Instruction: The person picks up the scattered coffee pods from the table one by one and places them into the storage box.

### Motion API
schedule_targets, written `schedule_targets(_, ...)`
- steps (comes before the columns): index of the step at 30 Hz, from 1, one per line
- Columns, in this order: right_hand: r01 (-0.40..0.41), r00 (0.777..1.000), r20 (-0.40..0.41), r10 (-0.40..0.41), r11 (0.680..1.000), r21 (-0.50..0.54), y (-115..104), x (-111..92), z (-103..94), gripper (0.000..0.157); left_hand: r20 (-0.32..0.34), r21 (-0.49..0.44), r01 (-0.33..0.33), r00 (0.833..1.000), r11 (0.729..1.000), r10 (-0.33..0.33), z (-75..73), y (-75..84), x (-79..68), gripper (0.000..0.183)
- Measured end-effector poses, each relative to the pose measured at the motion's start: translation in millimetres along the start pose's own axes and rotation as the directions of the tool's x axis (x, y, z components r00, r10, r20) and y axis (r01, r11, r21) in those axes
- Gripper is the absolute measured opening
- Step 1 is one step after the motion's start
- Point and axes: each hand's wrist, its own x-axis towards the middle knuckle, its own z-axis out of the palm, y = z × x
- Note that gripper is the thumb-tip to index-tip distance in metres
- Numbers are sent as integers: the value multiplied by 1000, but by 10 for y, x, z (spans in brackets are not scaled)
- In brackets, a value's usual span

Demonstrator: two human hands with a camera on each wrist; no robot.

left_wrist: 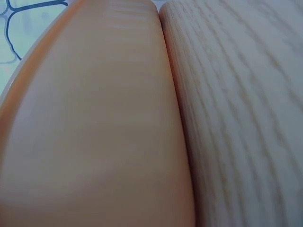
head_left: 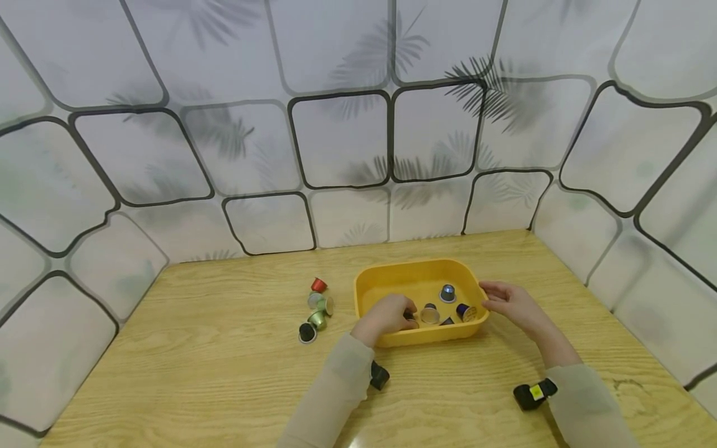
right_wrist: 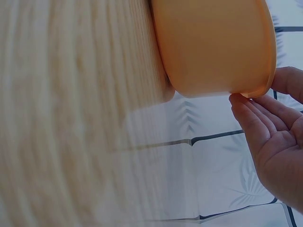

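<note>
A yellow plastic tray (head_left: 403,283) on the table holds several coffee capsules. My left hand (head_left: 383,317) reaches over its near left side, fingers curled around a dark capsule (head_left: 410,316), which they partly cover. Beside it lies a capsule with a pale lid (head_left: 430,317). Farther right are a blue-grey capsule (head_left: 447,293) and a purple one (head_left: 464,312). My right hand (head_left: 514,306) grips the tray's right end, thumb at the rim and fingers against the outer wall (right_wrist: 213,47). The left wrist view shows only the tray's outer side (left_wrist: 99,113) and the tabletop.
Left of the tray, a loose line of capsules lies on the wooden table (head_left: 213,348): a red one (head_left: 319,285), a silver one (head_left: 314,300), green ones (head_left: 317,320) and a black one (head_left: 306,333). A patterned wall covering (head_left: 347,218) rises behind the table and along its sides.
</note>
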Motion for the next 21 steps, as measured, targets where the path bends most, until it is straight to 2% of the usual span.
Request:
schedule_targets(6, 3, 1000, -1, -3, 1000, 1, 3, -1, -1, 54, 0, 17, 1, 1000, 1000, -1, -3, -3, -2, 25)
schedule_targets(12, -2, 1000, -4, 2, 1000, 4, 3, 0, 1, 53, -4, 6, -6, 1000, 1000, 6, -10, 1, -6, 20)
schedule_targets(21, 9, 1000, -6, -9, 1000, 6, 7, 5, -1, 52, -43, -24, 22, 999, 999, -23, -42, 30, -23, 35)
